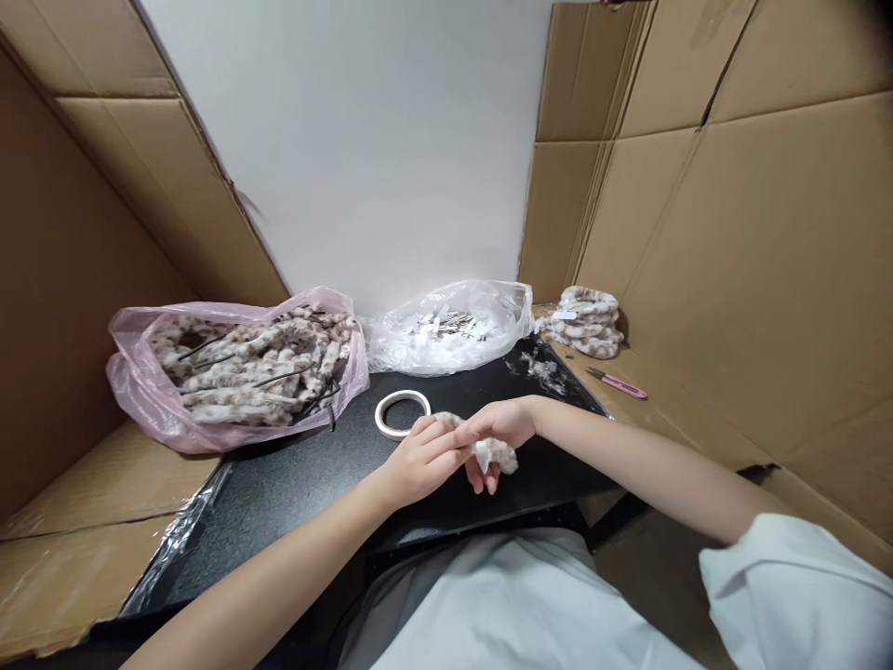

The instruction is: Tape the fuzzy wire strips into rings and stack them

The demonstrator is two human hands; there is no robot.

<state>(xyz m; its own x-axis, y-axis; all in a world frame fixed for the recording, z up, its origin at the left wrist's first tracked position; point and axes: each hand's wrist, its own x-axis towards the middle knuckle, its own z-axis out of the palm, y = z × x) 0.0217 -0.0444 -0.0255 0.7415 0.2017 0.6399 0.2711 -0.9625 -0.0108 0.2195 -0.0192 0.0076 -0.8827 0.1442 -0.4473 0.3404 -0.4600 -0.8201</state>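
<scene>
Near the front edge of the black table, a mottled white and brown fluffy piece shows between and beside my two hands. A small white tag or bit of tape hangs on it. My left hand is closed on the piece from the left, its fingers reaching to my right hand. Wrapped round the same piece from the right, my right hand has its fingertips pointing down. Part of the piece is hidden by my fingers. A roll of tape lies just behind my left hand.
At the back left, a pink bag holds fluffy strips with dark stems. A clear bag with white scraps stands at the back middle. A fluffy bundle and pink snips lie on the right. Cardboard walls flank the table.
</scene>
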